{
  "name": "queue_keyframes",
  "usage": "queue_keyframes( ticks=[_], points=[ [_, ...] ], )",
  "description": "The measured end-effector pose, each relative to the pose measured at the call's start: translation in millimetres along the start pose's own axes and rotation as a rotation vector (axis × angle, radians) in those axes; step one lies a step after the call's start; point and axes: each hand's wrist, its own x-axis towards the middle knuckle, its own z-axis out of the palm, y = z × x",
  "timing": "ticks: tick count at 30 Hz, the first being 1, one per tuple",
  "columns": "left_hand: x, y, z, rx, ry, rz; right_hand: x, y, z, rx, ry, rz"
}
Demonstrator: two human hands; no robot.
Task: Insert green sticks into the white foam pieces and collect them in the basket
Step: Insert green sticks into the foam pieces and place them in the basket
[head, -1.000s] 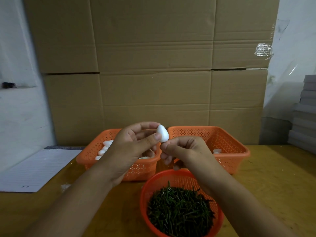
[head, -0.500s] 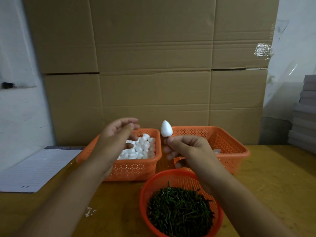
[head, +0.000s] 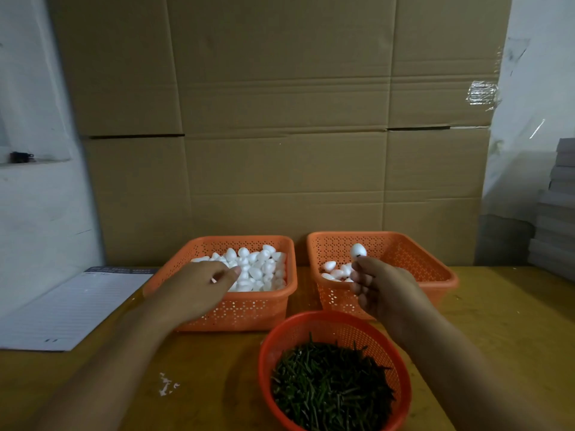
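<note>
My right hand (head: pixel 378 286) pinches the stick of a white foam egg (head: pixel 358 251), holding it upright over the right orange basket (head: pixel 429 262), where several finished foam pieces (head: pixel 334 270) lie. My left hand (head: pixel 202 283) reaches over the near rim of the left orange basket (head: pixel 249 309), fingers loosely curled above its heap of white foam pieces (head: pixel 258 265); I see nothing held in it. A round orange basket (head: pixel 385 346) full of green sticks (head: pixel 329 385) sits nearest me.
All three baskets stand on a wooden table (head: pixel 504 321). A lined paper pad (head: pixel 71 309) lies at the left. White foam crumbs (head: pixel 166 384) dot the table front. Cardboard sheets (head: pixel 280 119) form the backdrop; grey boards (head: pixel 557 213) are stacked at the right.
My left hand let go of the foam egg and moved left and down to the left basket. My right hand carried the egg on its stick rightward over the right basket.
</note>
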Motion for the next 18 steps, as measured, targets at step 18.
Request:
queue_keyframes(
  ticks=[18],
  points=[
    [-1.9,18.0,18.0,0.19,-0.214,-0.013,1.7,6.8,-1.2,-0.271,-0.176,-0.043]
  ],
)
